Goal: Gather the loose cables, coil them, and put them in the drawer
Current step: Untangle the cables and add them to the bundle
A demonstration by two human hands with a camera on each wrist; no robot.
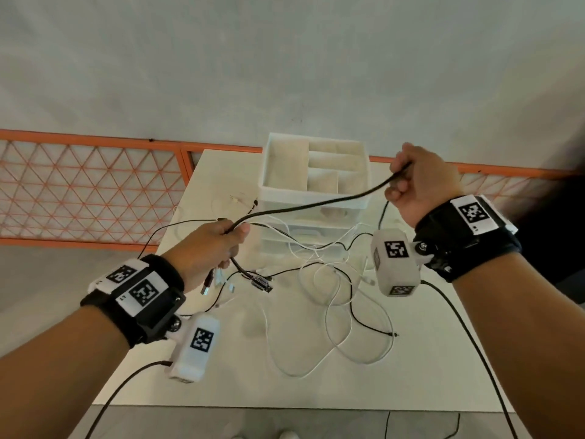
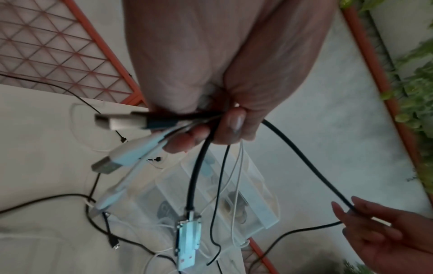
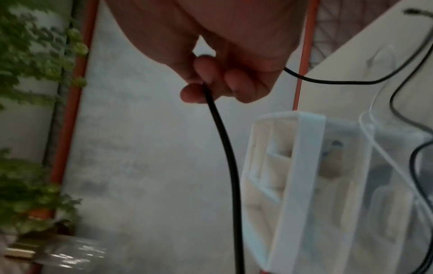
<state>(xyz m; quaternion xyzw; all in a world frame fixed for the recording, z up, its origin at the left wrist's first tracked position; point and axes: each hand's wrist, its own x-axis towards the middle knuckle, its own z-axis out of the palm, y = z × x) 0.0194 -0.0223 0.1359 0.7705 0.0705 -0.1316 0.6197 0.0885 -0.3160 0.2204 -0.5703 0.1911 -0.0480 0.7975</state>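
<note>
My left hand (image 1: 218,245) (image 2: 211,120) grips a bundle of cable ends, black and white USB plugs (image 2: 121,122) sticking out below the fist. A thick black cable (image 1: 316,202) (image 3: 225,148) runs from that fist up to my right hand (image 1: 408,182) (image 3: 211,81), which pinches it in curled fingers above the drawer unit. Its silver connector (image 1: 262,284) (image 2: 188,239) dangles under the left hand. Loose white cables (image 1: 335,315) and thin black cables (image 1: 357,315) lie tangled on the white table (image 1: 221,375). The white drawer unit (image 1: 313,185) (image 3: 300,176) stands at the table's back, drawers closed.
An open divided tray (image 1: 319,166) tops the drawer unit. An orange mesh fence (image 1: 88,185) runs behind the table. Green plants (image 3: 28,55) show in the wrist views. The camera leads (image 1: 468,337) hang from both wrists over the table's front edge.
</note>
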